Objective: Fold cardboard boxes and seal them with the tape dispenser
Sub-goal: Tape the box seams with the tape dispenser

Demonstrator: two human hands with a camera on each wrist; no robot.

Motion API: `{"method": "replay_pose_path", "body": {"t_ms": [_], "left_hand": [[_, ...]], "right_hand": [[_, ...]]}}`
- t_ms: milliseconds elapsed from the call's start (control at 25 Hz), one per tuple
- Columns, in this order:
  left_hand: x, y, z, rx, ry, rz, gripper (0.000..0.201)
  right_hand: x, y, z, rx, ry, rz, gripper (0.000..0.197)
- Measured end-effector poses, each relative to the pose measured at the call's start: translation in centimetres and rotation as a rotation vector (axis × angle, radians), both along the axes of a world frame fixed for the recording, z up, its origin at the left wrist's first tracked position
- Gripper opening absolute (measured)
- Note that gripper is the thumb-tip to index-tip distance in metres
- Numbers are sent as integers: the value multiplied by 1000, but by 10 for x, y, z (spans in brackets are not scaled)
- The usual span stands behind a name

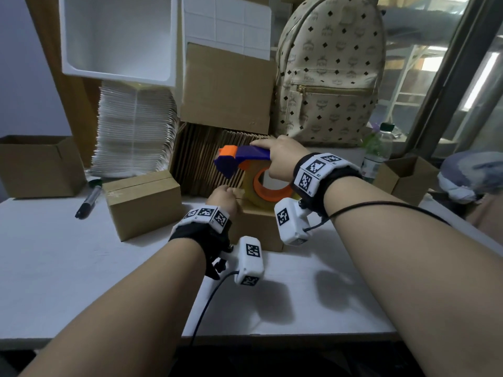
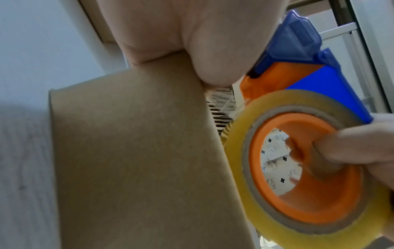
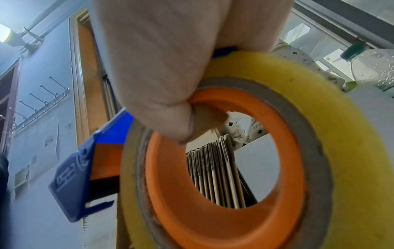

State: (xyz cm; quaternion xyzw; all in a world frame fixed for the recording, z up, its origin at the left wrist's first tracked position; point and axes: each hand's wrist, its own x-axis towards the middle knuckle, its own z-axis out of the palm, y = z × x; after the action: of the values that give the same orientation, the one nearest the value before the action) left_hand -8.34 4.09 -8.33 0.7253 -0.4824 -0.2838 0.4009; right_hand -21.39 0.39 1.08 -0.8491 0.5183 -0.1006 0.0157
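Note:
A small brown cardboard box [image 1: 258, 229] stands closed on the white table [image 1: 81, 268], mostly hidden behind my wrists. My left hand [image 1: 223, 200] holds its top left edge with curled fingers; in the left wrist view the palm [image 2: 192, 33] presses on the box [image 2: 132, 160]. My right hand [image 1: 280, 161] grips the blue and orange tape dispenser [image 1: 242, 156], fingers hooked through the orange core [image 3: 213, 219]. The yellow tape roll [image 1: 255, 186] sits just above the box top, the blue head pointing left. Whether the tape touches the box is hidden.
A second closed box [image 1: 144, 202] stands left of the first, with a marker [image 1: 89, 198] and an open box [image 1: 38, 164] further left. Flat cardboard sheets [image 1: 206, 159], white stacks [image 1: 133, 131], a backpack [image 1: 329, 72], a bottle [image 1: 378, 151] and another open box [image 1: 405, 175] line the back.

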Motion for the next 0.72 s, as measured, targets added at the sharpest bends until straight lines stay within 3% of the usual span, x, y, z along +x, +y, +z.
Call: {"method": "replay_pose_path", "body": {"t_ms": [200,400,640,720], "left_hand": [[0,-4,-7,1,-128,-28,38],[-4,-9,-12,-12,-182,-6,37],[-8,-5,-6,77,-233,16,30],[-9,-5,-5,96,-232,20,32]], "right_hand": [[-18,-1,-9,117,-314,17,85],[-27,0,-19,109,-451,26,83],[-40,0,-54,104,-738,-94,88],[-39,-1,-57,81,-762,-108,84]]}}
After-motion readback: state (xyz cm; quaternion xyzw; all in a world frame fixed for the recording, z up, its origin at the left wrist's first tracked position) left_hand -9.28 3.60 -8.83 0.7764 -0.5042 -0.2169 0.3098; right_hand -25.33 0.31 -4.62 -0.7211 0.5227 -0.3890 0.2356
